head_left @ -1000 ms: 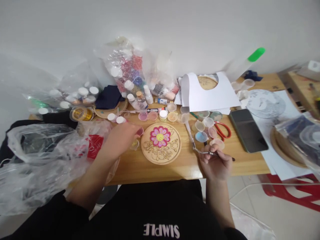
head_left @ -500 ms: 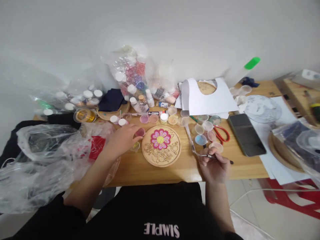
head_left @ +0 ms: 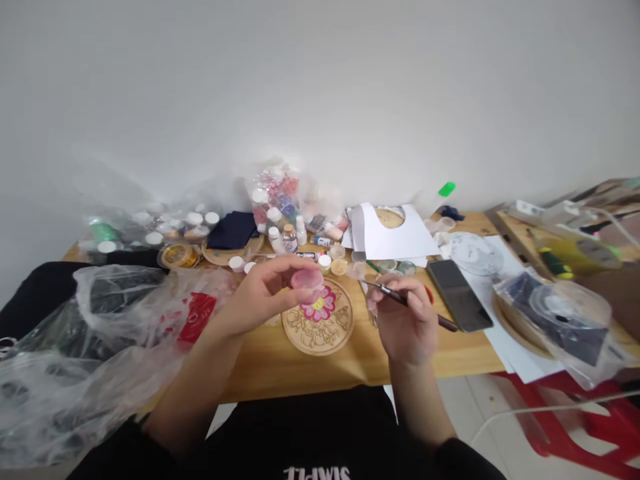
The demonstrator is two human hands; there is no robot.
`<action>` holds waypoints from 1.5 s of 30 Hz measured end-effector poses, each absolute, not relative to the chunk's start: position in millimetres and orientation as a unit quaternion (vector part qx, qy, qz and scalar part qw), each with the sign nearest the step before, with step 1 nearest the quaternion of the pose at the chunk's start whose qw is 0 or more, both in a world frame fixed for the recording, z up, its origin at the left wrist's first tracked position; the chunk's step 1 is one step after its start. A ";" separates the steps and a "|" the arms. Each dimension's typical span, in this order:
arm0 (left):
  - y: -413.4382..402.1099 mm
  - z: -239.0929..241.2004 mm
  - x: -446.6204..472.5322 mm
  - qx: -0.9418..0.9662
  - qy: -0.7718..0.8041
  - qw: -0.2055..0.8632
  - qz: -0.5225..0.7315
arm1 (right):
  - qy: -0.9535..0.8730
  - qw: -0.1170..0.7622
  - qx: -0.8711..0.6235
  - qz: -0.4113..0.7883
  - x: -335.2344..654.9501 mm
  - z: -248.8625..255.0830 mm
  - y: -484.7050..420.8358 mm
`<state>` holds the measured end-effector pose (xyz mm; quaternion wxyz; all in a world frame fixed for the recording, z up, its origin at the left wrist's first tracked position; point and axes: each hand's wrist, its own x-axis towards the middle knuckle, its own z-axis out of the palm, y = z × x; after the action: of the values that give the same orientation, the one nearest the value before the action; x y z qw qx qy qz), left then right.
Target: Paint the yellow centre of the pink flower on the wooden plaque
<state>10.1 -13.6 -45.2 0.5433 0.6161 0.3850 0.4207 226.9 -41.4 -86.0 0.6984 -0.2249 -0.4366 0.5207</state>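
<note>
Between the thumb and fingers of my left hand (head_left: 257,293) is a small clear plastic cup (head_left: 307,280) with pink contents, raised above the table. My right hand (head_left: 407,327) is closed around a thin tool with a dark handle (head_left: 447,323) and a fine metal tip that points left. Below and between the hands lies a round wooden board (head_left: 320,340) with a line-drawn floral pattern. A flower (head_left: 323,308) on it is coloured pink, magenta and yellow; the left hand and cup cover part of it.
Small bottles (head_left: 289,235), lidded jars and open cups (head_left: 339,267) line the table's back. Plastic bags (head_left: 125,333) crowd the left. A phone (head_left: 460,293), papers (head_left: 400,233) and a bagged round piece (head_left: 560,320) lie to the right.
My left hand has lifted the pink cup off the table and brought it right, over the board. My right hand has come up with the tool. The camera view has tilted upward.
</note>
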 end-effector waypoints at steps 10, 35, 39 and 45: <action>-21.3 -4.3 12.2 0.527 0.257 0.625 0.515 | -0.773 0.580 -0.257 0.014 197.6 -20.7 -17.5; -24.1 10.2 -8.7 0.534 0.429 0.259 0.681 | -0.863 0.425 -0.127 -0.241 150.8 41.1 25.6; -25.5 2.2 -15.1 0.570 0.410 0.182 0.688 | -0.861 0.451 -0.132 -0.194 145.9 41.3 28.4; -19.2 2.2 -29.9 0.630 0.335 0.122 0.690 | -0.844 0.518 -0.130 -0.052 139.4 43.3 39.8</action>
<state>-29.9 -19.2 2.2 0.1221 0.6298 0.3350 0.6901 139.4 39.8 43.3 0.5178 -0.1297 -0.8440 -0.0523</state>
